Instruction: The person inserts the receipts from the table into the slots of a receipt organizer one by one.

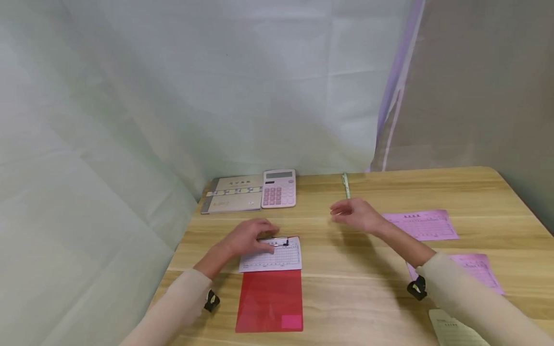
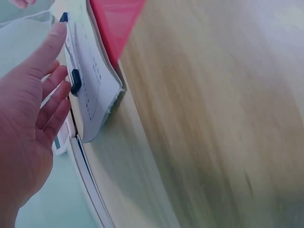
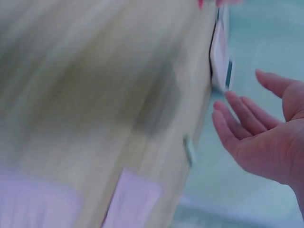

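Observation:
A red clipboard (image 1: 270, 300) lies flat at the left of the table, with a printed white form pad (image 1: 277, 259) under the metal clip (image 1: 280, 241) at its top. My left hand (image 1: 251, 237) is at that clip, thumb over the form and fingers beyond the top edge. In the left wrist view the hand (image 2: 33, 104) has its thumb and fingers spread apart beside the clip's black corners. To the right, my right hand (image 1: 357, 215) hovers over the wood with loosely bent fingers, holding nothing. Just beyond it lies a light green pen (image 1: 346, 185).
Behind the clipboard are a pink calculator (image 1: 279, 190) and a beige notebook (image 1: 233, 194). Two pink printed slips (image 1: 426, 226) lie to the right, one partly under my right forearm. A pale green slip (image 1: 454, 331) is at the near right. Light curtains (image 1: 259, 96) hang behind the table.

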### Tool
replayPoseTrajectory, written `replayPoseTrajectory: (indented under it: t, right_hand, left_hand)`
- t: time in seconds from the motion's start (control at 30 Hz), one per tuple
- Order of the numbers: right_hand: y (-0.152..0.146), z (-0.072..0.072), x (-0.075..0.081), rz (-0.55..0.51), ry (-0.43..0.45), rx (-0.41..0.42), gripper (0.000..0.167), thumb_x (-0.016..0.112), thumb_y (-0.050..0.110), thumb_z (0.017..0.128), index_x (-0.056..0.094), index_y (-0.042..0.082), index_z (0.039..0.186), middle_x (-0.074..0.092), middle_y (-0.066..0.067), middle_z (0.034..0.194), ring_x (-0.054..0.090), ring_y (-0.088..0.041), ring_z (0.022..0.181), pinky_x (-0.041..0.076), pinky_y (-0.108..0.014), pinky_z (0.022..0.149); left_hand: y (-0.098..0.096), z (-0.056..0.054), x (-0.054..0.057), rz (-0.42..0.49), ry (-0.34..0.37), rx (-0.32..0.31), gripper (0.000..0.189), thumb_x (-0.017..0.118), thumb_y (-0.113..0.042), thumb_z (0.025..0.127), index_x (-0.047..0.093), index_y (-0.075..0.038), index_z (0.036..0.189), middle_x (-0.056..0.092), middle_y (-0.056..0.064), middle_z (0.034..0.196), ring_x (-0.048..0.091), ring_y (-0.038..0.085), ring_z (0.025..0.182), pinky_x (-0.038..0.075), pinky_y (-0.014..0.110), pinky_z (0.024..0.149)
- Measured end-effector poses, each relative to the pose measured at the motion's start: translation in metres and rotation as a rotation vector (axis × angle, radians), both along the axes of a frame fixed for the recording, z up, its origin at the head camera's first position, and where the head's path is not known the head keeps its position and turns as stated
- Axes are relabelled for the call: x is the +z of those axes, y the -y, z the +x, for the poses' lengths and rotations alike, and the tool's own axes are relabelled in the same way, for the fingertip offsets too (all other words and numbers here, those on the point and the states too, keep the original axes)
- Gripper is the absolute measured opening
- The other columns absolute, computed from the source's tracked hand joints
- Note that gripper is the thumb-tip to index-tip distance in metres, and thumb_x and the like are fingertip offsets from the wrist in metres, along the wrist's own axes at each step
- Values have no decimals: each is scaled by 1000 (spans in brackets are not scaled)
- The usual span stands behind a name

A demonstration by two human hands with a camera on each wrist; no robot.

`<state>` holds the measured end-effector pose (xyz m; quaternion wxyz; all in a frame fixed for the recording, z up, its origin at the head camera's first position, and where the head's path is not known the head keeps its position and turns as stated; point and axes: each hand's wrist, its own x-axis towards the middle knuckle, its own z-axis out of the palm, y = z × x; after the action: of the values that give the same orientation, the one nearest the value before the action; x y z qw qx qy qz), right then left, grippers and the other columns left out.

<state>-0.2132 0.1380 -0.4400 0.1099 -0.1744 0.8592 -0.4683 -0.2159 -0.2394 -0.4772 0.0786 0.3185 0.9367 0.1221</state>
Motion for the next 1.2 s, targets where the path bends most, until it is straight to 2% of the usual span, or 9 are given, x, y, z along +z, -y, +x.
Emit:
replayPoseTrajectory:
  t: [0.2,0.43,0.53,0.6,0.67,0.77,0.9,1.0,1.2]
  right_hand:
    - [-61,-7,12,-30,12,-42,59,69,23,106,49,-5,153,52,-27,154,47,-48,143,44,-61,112]
    - [-139,-6,16,57,23,-120,73,66,37,107,38,-1,162,39,-31,162,34,-54,148,32,-70,115]
    - [-169,-2,14,98,11,-169,73,65,37,108,37,-3,162,38,-33,161,35,-56,147,35,-70,112]
    - [-187,2,12,123,0,-204,72,65,37,108,39,-4,160,41,-33,160,39,-54,144,46,-54,108]
    - [-203,5,8,147,-2,-230,72,65,38,107,40,-5,159,43,-33,158,43,-53,141,52,-34,97]
    - [-223,11,1,183,14,-277,74,67,42,106,43,-7,157,47,-34,154,48,-51,135,45,-13,79]
    - [-245,16,-7,215,39,-312,72,66,44,106,47,-7,153,49,-36,151,52,-53,130,44,-14,77]
    - [-255,18,-15,231,42,-299,66,65,39,107,50,-10,150,52,-39,146,55,-53,126,47,-17,76]
    - [-262,26,-38,208,89,-295,61,63,35,109,53,-12,147,54,-39,144,56,-47,123,46,-14,75]
  left_hand:
    - [0,2,-2,130,81,86,76,91,-42,84,62,-20,151,66,-5,142,58,17,133,47,42,113]
    - [1,2,-9,175,93,83,83,88,-49,85,56,-19,155,56,-3,156,50,21,144,41,44,118]
    - [1,3,-11,173,88,78,83,86,-54,86,57,-19,155,55,-2,157,49,23,146,39,46,119]
    - [2,4,-13,170,78,78,81,86,-55,86,58,-20,154,56,-1,156,49,24,145,39,48,119]
    - [2,6,-14,167,68,85,78,85,-54,87,59,-21,153,57,0,153,50,25,143,40,49,118]
    - [2,7,-16,168,58,96,74,85,-51,89,61,-21,152,59,0,147,53,24,138,43,49,116]
    - [3,9,-18,181,51,114,68,86,-47,89,65,-21,148,62,-3,138,56,20,129,46,47,113]
    - [4,10,-19,192,52,115,63,87,-44,89,68,-21,145,63,-5,132,58,17,123,48,45,110]
    - [4,11,-21,214,32,68,48,85,-38,92,74,-23,136,64,-10,122,59,11,109,53,40,98]
